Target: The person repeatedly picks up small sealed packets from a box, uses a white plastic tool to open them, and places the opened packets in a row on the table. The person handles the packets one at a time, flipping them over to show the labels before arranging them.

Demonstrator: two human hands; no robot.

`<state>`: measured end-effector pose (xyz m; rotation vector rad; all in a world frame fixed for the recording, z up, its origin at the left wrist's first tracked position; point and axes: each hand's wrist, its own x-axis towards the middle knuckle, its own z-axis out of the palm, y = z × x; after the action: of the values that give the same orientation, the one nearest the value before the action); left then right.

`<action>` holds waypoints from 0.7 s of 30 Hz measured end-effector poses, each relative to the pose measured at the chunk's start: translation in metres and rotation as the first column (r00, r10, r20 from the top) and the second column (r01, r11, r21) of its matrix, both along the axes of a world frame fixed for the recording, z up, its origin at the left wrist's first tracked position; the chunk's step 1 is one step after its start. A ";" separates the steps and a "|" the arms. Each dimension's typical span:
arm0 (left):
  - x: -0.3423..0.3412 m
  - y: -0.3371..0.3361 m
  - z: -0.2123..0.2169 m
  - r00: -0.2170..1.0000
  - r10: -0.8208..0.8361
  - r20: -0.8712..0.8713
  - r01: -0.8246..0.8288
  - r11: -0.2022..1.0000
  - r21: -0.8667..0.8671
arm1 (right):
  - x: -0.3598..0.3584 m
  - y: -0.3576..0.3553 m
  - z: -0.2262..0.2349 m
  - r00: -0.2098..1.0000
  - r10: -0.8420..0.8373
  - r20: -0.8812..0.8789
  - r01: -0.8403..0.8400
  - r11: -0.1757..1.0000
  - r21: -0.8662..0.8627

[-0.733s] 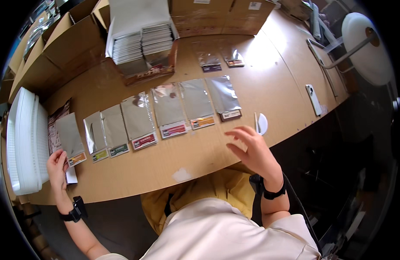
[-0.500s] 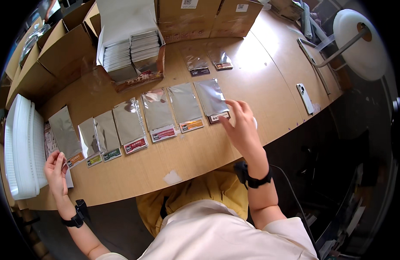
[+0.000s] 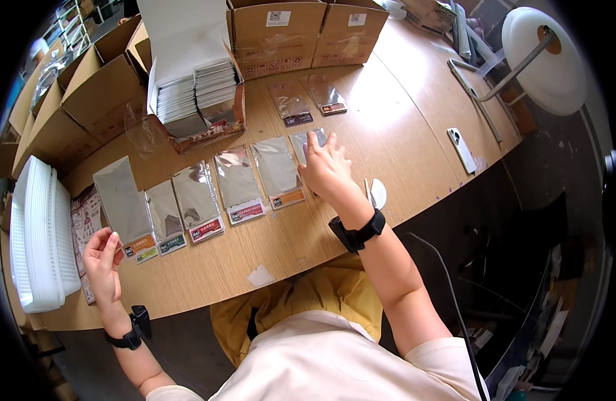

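Note:
My left hand (image 3: pixel 104 264) pinches the lower left corner of a silver foil pouch with an orange label (image 3: pixel 124 194). This pouch overlaps a pouch with a lime label (image 3: pixel 147 254), of which only the lower edge shows. My right hand (image 3: pixel 327 167) reaches over the rightmost silver pouch (image 3: pixel 300 142), fingers spread and covering most of it; whether it grips the pouch cannot be made out. Between the hands lie pouches with a green label (image 3: pixel 164 207), a red label (image 3: pixel 196 190), a pink label (image 3: pixel 238 174) and an orange label (image 3: pixel 276 164).
An open box of packed sachets (image 3: pixel 198 97) stands behind the row, with cardboard boxes (image 3: pixel 278 40) around it. Two clear pouches (image 3: pixel 291 105) lie farther back. Stacked white baskets (image 3: pixel 37 234) stand left; a phone (image 3: pixel 462 150) and a lamp (image 3: pixel 545 60) are right.
My left hand has shifted the orange-labelled pouch rightward, over the lime-labelled one. My right hand has moved left and farther forward, onto the rightmost pouch, hiding its label.

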<state>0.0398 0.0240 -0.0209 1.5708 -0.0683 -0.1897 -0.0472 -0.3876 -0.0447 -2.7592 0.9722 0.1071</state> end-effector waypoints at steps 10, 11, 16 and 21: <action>-0.006 -0.004 -0.002 1.000 0.012 -0.016 -0.011 1.000 0.003 | -0.001 -0.014 0.007 0.999 0.001 -0.039 -0.002 1.000 -0.008; -0.007 -0.005 -0.003 1.000 -0.006 -0.030 0.006 1.000 -0.007 | -0.003 -0.020 0.007 1.000 -0.009 -0.028 0.009 1.000 -0.011; -0.023 -0.036 -0.002 0.989 -0.075 -0.127 0.063 0.993 -0.099 | -0.011 -0.056 0.010 0.998 -0.064 0.005 0.064 0.998 0.018; -0.034 -0.057 -0.002 0.975 -0.138 -0.174 0.127 0.989 -0.072 | -0.018 -0.075 0.017 0.999 -0.010 -0.040 0.011 1.000 0.015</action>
<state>0.0060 -0.0328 -0.0226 1.4832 -0.0377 -0.4291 -0.0649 -0.4628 -0.0277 -2.7483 0.9913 0.1674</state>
